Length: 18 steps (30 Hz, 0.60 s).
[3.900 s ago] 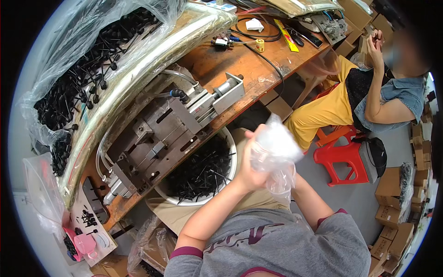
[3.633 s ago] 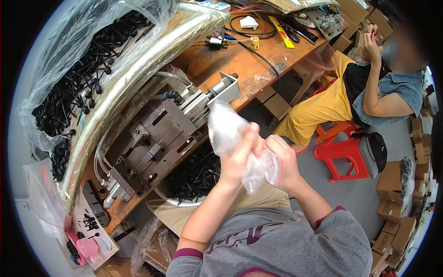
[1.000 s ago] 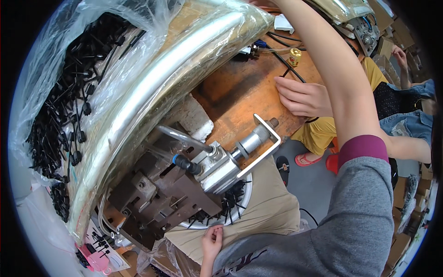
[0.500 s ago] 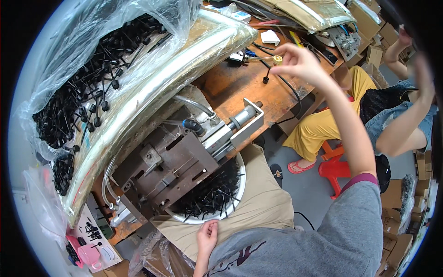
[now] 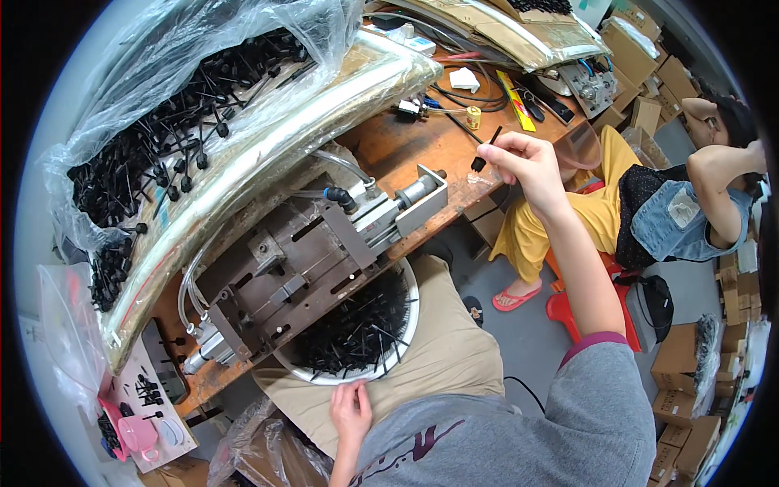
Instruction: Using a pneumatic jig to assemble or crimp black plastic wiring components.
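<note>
My right hand (image 5: 531,166) is raised at the right of the workbench, thumb and fingers pinched on a thin black stick with a knobbed end (image 5: 479,164). The stick's thin end points up and the knob hangs low. Down by my lap, my left hand (image 5: 351,412) holds nothing; its fingers reach out slightly apart beside the near rim of a white round basin (image 5: 381,375). Many black sticks (image 5: 357,329) fill that basin, which rests on my lap partly under a brown metal fixture (image 5: 300,268).
A plastic-lined tray (image 5: 357,89) heaped with similar black pieces (image 5: 154,154) stands at the left. On the workbench (image 5: 389,154) are a yellow cutter (image 5: 515,101), a small yellow pot (image 5: 473,118) and cables. A seated person in yellow trousers (image 5: 519,227) is at the right.
My right hand has turned and come lower, and the stick's knob now hangs closer to my fingers. The whole view has shifted slightly. My left hand's fingers have straightened.
</note>
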{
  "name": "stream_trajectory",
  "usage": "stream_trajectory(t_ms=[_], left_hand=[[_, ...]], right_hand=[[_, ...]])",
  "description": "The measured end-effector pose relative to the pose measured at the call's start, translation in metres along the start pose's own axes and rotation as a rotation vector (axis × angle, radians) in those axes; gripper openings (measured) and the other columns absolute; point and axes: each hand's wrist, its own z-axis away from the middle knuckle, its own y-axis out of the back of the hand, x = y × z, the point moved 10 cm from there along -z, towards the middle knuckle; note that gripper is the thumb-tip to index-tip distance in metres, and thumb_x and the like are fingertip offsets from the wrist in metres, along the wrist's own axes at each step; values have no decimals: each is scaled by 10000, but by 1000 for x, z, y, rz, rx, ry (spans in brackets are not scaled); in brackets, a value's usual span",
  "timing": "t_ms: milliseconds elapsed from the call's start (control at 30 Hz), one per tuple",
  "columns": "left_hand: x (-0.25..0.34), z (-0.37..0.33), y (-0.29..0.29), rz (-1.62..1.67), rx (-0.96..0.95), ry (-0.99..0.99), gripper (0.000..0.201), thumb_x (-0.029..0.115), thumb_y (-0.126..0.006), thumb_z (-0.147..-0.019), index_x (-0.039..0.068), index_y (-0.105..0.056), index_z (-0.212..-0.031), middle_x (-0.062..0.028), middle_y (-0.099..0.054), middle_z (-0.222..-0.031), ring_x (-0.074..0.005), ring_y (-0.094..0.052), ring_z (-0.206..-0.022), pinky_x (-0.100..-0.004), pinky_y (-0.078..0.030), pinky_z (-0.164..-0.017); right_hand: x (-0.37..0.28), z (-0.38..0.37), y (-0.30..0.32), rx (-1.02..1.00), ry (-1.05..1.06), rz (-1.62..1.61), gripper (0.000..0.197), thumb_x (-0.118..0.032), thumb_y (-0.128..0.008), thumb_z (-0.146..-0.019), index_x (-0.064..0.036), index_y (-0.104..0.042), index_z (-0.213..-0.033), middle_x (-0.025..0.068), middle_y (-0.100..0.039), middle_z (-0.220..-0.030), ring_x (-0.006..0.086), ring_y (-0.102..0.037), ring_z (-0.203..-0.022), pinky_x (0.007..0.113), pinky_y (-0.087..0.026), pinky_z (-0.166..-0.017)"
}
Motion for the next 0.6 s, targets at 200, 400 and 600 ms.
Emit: stream_trajectory(t_ms=[200,400,600], left_hand=[[42,-22,-9,-317,-63,-295,336,68,-711,-732,61,-642,-1060,-102,-611,-969,-296,-563,-948,-425,-413,-888],[9,-24,-46,-377,-189,-322,275,104,-727,-667,52,-682,-933,-86,-621,-867,-274,-597,-876,-391,-475,-769],[-2,-23,-47,-401,-210,-326,249,113,-723,-668,74,-692,-911,-60,-595,-833,-252,-591,-854,-380,-477,-752]], right_hand=[[-29,46,-38,-147,-39,-131,161,-166,-801,-791,-61,-682,-764,-44,-593,-645,7,-436,-524,178,-306,-478],[-44,73,-80,-274,-84,-236,187,-122,-819,-772,-75,-643,-733,-66,-583,-653,-19,-438,-534,158,-290,-471],[-46,92,-136,-406,-62,-173,255,-51,-813,-760,-64,-569,-685,-48,-545,-659,8,-465,-590,179,-324,-511]])
